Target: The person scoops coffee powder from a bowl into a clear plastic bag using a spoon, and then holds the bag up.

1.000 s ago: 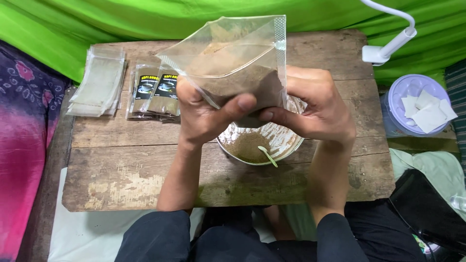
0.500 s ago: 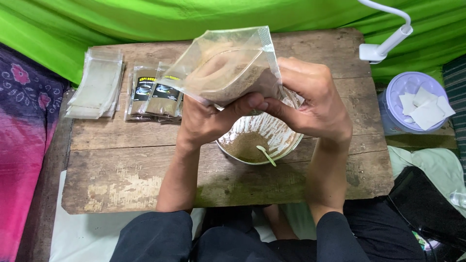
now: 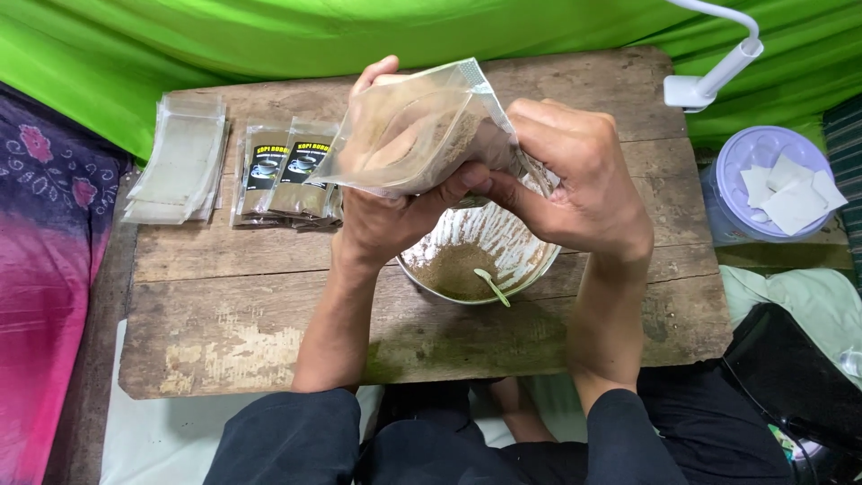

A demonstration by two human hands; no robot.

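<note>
— Both hands are pinched on that clear pouch: left hand [image 3: 382, 220] under it, right hand [image 3: 575, 184] at its end.

— The pouch [image 3: 417, 135] stood upright a second ago; now it's tipped flat above the bowl [image 3: 480, 260].

— Powder's spread along it. Sealed? Can't tell from here.

Bare worn wooden table [image 3: 224, 350] front-left: open passage. Round metal bowl of brown powder [image 3: 476, 260] blocks centre. Dark labelled packets [image 3: 287, 171], stack of clear empty pouches [image 3: 180, 157] crowd back-left.
</note>
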